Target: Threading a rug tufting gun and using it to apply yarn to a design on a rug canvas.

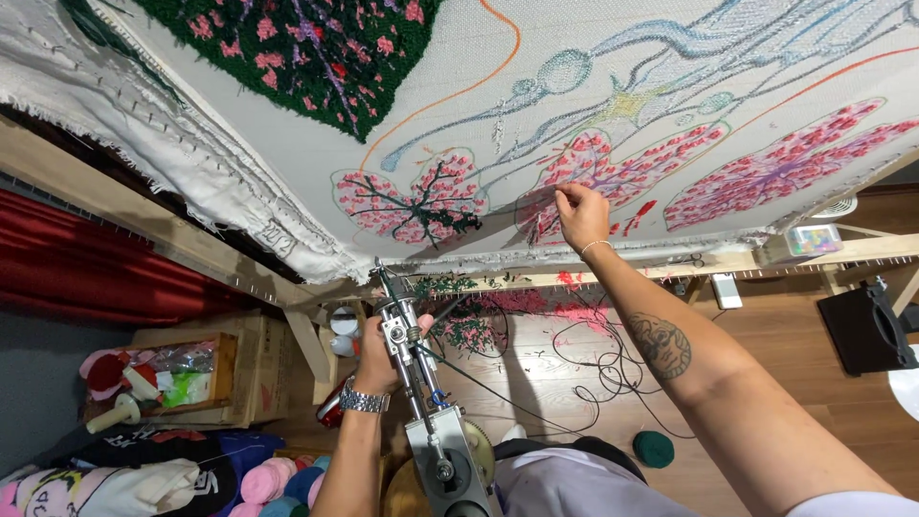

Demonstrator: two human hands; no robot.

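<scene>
Pink yarn [613, 182] at one o'clock is pinched by the right hand [581, 214] against the cloth [536, 105]. At seven o'clock, the left hand [376, 359] grips the tufting gun [421, 402].

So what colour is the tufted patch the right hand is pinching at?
Pink, with darker red strands, on the pale cloth where the right hand touches; head view.

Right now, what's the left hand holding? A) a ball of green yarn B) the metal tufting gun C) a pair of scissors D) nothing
B: the left hand, with a watch on its wrist, grips the metal tufting gun below the stretched cloth, while the right hand pinches pink yarn on the cloth's tufted pattern.
</scene>
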